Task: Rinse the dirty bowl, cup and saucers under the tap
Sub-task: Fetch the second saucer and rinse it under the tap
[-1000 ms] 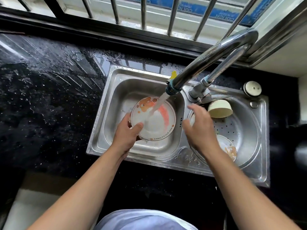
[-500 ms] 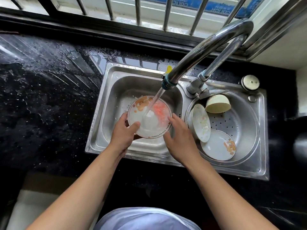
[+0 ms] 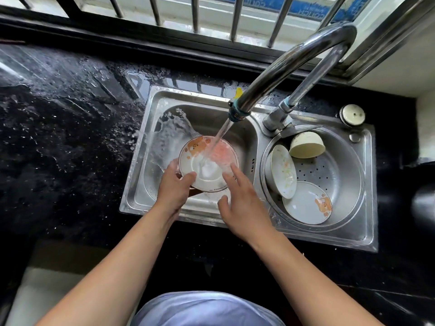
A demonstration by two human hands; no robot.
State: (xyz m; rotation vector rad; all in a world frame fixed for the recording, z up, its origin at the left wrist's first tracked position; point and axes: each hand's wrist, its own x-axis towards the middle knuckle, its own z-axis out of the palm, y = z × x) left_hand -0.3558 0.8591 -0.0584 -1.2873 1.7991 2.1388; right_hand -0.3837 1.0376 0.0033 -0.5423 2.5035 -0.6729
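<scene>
A white saucer [image 3: 200, 158] with a bear print and a pink smear sits tilted under the running tap [image 3: 237, 111] in the left sink basin [image 3: 211, 118]. My left hand [image 3: 175, 187] grips its lower left rim, thumb on top. With straight fingers, my right hand [image 3: 240, 201] touches the wet lower right part of the saucer. In the round right basin [image 3: 339, 168] lie two more saucers, one leaning [image 3: 283, 171] and one flat with a bear print [image 3: 306, 203], and a cream bowl [image 3: 307, 145] on its side.
Water splashes onto the left wall of the left basin. The black stone counter [image 3: 66, 137] around the sink is wet. A round white cap [image 3: 352, 114] sits on the sink's back right corner. Window bars [image 3: 195, 12] run behind the tap.
My right hand has come over from the tap handle area to the saucer and now touches its wet face. The water spray on the saucer has widened.
</scene>
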